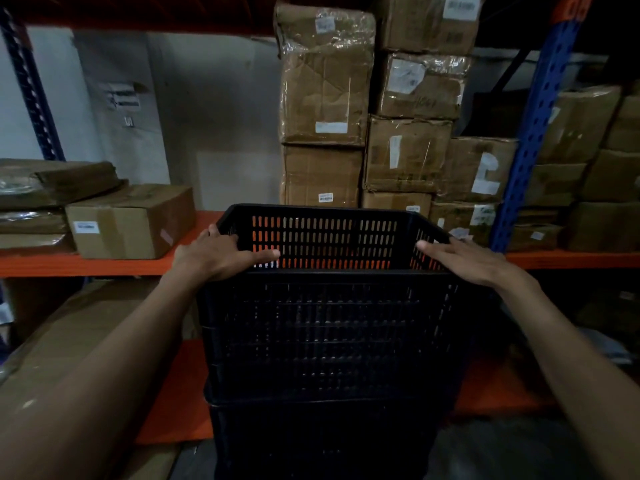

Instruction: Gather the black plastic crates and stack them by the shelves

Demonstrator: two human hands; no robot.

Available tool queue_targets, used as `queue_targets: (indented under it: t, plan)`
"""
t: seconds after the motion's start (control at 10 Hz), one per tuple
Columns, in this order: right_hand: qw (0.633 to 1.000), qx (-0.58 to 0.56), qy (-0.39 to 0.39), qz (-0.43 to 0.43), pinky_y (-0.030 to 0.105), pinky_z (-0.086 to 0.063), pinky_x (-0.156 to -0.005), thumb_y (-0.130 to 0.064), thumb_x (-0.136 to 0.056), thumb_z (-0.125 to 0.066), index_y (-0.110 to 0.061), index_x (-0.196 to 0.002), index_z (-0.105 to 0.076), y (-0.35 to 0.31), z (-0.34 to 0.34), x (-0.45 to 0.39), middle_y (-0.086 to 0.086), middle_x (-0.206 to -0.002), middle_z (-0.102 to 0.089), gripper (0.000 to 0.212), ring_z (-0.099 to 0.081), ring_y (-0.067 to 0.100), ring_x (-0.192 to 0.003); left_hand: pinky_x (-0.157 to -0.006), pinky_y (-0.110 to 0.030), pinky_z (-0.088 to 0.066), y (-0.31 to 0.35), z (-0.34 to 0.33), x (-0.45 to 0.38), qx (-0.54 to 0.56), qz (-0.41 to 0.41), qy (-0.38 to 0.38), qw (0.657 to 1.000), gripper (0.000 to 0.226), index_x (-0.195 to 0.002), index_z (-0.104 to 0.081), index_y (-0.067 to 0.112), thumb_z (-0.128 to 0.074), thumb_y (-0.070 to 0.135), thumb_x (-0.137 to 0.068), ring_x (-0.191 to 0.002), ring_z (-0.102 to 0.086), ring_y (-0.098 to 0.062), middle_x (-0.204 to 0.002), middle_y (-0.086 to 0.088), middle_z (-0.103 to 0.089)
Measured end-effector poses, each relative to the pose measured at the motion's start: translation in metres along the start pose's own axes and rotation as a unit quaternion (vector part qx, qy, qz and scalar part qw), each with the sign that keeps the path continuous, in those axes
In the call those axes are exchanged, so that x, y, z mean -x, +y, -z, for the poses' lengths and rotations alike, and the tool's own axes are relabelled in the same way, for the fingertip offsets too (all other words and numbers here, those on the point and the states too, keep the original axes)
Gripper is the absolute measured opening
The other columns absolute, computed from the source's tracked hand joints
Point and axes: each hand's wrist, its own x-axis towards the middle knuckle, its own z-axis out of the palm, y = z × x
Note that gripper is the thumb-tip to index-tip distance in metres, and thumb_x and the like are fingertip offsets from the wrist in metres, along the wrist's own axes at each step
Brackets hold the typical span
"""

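A black slotted plastic crate (pixel 329 327) stands right in front of me, on top of at least one more black crate (pixel 322 441) beneath it. The stack sits against the orange shelf (pixel 41 263). My left hand (pixel 218 254) lies over the top crate's left rim, thumb stretched along the near edge, fingers curled over the outer side. My right hand (pixel 467 259) rests flat on the right rim, fingers spread and pointing inward. The lower crates are dark and hard to tell apart.
Behind the crates, taped cardboard boxes (pixel 405 154) are stacked high on the shelf. More boxes (pixel 131 221) sit at left and at far right (pixel 588 174). A blue rack upright (pixel 533 140) rises at right. A large flat carton (pixel 69 341) lies on the lower level.
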Motion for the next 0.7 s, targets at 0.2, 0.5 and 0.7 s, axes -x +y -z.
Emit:
queue_targets:
  t: [0.2, 0.5, 0.7]
  plan:
    - [1.000, -0.012, 0.015, -0.003, 0.063, -0.005, -0.112, -0.103, -0.043, 0.001, -0.050, -0.144, -0.026, 0.000, -0.001, 0.002, -0.004, -0.163, -0.010, 0.117, -0.008, 0.029, -0.149, -0.111, -0.059, -0.023, 0.000, -0.003, -0.002, 0.007, 0.027, 0.038, 0.999, 0.101, -0.146, -0.035, 0.035, -0.034, 0.091, -0.062, -0.142, -0.029, -0.039, -0.159, -0.014, -0.026]
    - [0.943, -0.093, 0.305, 0.093, 0.050, -0.030, -0.096, -0.065, -0.093, -0.015, -0.031, -0.106, -0.069, 0.010, -0.018, 0.017, 0.004, -0.109, -0.071, 0.065, -0.055, 0.032, -0.114, -0.086, -0.047, -0.055, -0.002, -0.008, 0.027, 0.130, -0.052, 0.236, 0.962, 0.060, -0.126, -0.057, 0.026, -0.044, 0.065, -0.081, -0.104, -0.065, -0.027, -0.118, -0.006, -0.067]
    - [0.886, -0.150, 0.396, 0.190, 0.048, -0.021, -0.106, -0.058, -0.093, -0.031, -0.036, -0.124, -0.056, 0.006, -0.036, 0.056, -0.004, -0.140, -0.050, 0.046, -0.035, 0.019, -0.136, -0.096, -0.048, -0.049, 0.002, -0.009, 0.044, 0.187, -0.108, 0.335, 0.917, 0.053, -0.130, -0.051, 0.025, -0.055, 0.050, -0.084, -0.115, -0.058, -0.024, -0.126, -0.006, -0.061]
